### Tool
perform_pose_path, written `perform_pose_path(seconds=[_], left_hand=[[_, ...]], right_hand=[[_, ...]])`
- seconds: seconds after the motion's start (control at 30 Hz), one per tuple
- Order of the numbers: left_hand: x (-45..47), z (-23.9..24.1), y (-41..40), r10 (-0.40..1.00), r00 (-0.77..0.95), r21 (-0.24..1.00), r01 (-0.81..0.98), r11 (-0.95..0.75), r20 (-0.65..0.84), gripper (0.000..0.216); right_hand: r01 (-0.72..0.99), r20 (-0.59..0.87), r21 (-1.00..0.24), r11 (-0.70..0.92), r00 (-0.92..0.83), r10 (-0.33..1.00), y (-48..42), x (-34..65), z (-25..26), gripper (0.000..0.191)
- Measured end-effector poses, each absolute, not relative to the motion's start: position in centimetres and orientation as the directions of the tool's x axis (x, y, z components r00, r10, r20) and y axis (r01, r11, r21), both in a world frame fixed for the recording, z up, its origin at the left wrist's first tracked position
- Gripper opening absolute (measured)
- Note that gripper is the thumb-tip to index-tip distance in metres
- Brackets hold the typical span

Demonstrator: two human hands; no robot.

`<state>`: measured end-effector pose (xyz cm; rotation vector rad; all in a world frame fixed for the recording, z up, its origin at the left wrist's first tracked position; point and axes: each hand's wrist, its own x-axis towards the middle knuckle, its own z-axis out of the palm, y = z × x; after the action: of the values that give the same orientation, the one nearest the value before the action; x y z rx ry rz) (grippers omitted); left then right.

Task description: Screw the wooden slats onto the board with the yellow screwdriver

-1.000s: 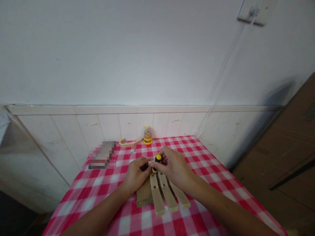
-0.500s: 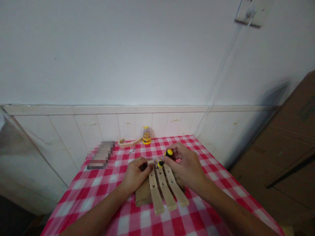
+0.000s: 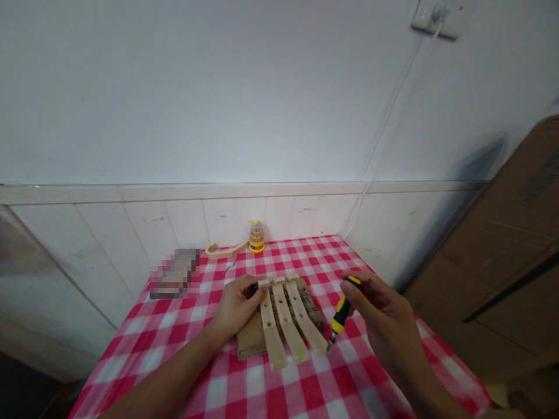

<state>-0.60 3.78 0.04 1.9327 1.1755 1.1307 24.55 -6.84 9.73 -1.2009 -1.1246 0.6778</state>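
My right hand (image 3: 386, 317) grips a yellow-and-black screwdriver (image 3: 341, 312) by its handle, to the right of the wooden pieces. The screwdriver's tip points down beside the near end of the rightmost wooden hook (image 3: 312, 334). Three pale wooden hooks lie side by side on a worn brown board (image 3: 251, 338), with dark screws or screw holes along them. At the board's far left, my left hand (image 3: 236, 305) has its thumb and fingers closed round the upper end of the left wooden hook (image 3: 273, 343). Its fingertips are partly hidden.
Towards the wall stand a clear-topped yellow bit container (image 3: 257, 237) and another wooden hook (image 3: 222, 252). A thin metal piece (image 3: 230, 267) lies nearer. At the left is a pixelated flat object (image 3: 175, 273). A red-and-white checked cloth (image 3: 227, 396) covers the table; a cardboard box (image 3: 515, 244) stands right.
My right hand has lifted the screwdriver off the middle wooden hook and swung it right and nearer, tip down. The left hand stays at the left hook; the view has shifted slightly.
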Motion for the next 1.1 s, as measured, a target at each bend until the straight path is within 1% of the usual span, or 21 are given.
perform_pose_path(seconds=[0.07,0.13,0.2,0.27,0.33,0.37,0.47,0.53,0.6,0.63,0.7,0.8,0.87,0.93,0.97,1.0,1.03,1.1], left_hand=[[-0.6,0.0,3.8,0.905,0.241,0.824,0.38,-0.42,0.35,0.025],[-0.6,0.0,3.8,0.907,0.236,0.829,0.373,-0.417,0.35,0.024],[-0.6,0.0,3.9,0.904,0.242,0.825,0.374,-0.422,0.353,0.025],[-0.5,0.1,3.9,0.901,0.268,0.819,0.385,-0.425,0.341,0.027],[-0.5,0.5,3.9,0.899,0.302,0.803,0.419,-0.423,0.316,0.028],[-0.4,0.7,3.9,0.902,0.313,0.793,0.446,-0.416,0.297,0.028],[-0.5,1.5,3.9,0.911,0.346,0.771,0.51,-0.383,0.223,0.027],[-0.7,2.0,3.9,0.909,0.377,0.771,0.521,-0.366,0.177,0.027],[-0.8,2.2,4.0,0.907,0.389,0.777,0.517,-0.36,0.161,0.028],[-0.9,2.2,4.0,0.91,0.381,0.782,0.512,-0.355,0.163,0.028],[-0.9,2.3,4.0,0.915,0.368,0.797,0.496,-0.344,0.167,0.03],[-0.9,2.2,4.0,0.915,0.375,0.806,0.489,-0.334,0.151,0.029],[-0.9,2.1,4.1,0.92,0.363,0.803,0.5,-0.325,0.146,0.032],[-0.9,2.0,4.1,0.928,0.338,0.804,0.5,-0.32,0.159,0.037],[-0.9,1.9,4.1,0.929,0.33,0.807,0.496,-0.321,0.167,0.038],[-1.0,1.8,4.2,0.93,0.324,0.81,0.49,-0.321,0.173,0.04],[-1.0,1.7,4.2,0.931,0.321,0.813,0.487,-0.319,0.173,0.041],[-1.1,1.6,4.3,0.936,0.316,0.813,0.499,-0.301,0.153,0.046]], right_hand=[[0.065,0.225,-0.974,0.217,0.381,0.897,-7.2,25.3,8.5,0.037],[-0.014,0.084,-0.995,0.097,0.399,0.913,-7.7,26.0,6.9,0.042],[-0.063,-0.074,-0.996,-0.056,0.349,0.934,-8.1,26.4,4.9,0.045],[-0.074,-0.202,-0.979,-0.189,0.303,0.931,-8.5,26.4,3.0,0.044],[-0.053,-0.273,-0.962,-0.268,0.229,0.934,-8.6,26.1,1.6,0.041],[-0.048,-0.287,-0.958,-0.284,0.194,0.938,-8.6,25.9,1.3,0.04],[-0.014,-0.275,-0.961,-0.276,0.146,0.95,-7.7,25.6,1.4,0.036],[0.047,-0.257,-0.963,-0.267,0.156,0.954,-6.7,26.1,2.3,0.035],[0.091,-0.233,-0.963,-0.252,0.181,0.955,-5.4,27.2,3.8,0.038],[0.088,-0.193,-0.973,-0.215,0.206,0.959,-4.7,27.9,4.6,0.04],[0.039,-0.109,-0.992,-0.124,0.266,0.958,-3.5,29.3,6.2,0.04],[-0.085,-0.013,-0.996,0.018,0.359,0.933,-1.7,30.3,8.1,0.042],[-0.111,0.024,-0.991,0.069,0.367,0.93,-0.5,30.1,8.2,0.043],[-0.036,0.05,-0.997,0.067,0.354,0.934,0.7,29.4,7.5,0.039],[0.043,0.082,-0.997,0.072,0.351,0.933,1.3,29.0,6.9,0.035],[0.174,0.13,-0.982,0.074,0.334,0.933,1.9,28.5,6.2,0.031],[0.333,0.194,-0.94,0.08,0.324,0.926,2.5,28.1,5.5,0.026],[0.434,0.248,-0.896,0.089,0.324,0.913,3.5,27.4,4.2,0.02]])
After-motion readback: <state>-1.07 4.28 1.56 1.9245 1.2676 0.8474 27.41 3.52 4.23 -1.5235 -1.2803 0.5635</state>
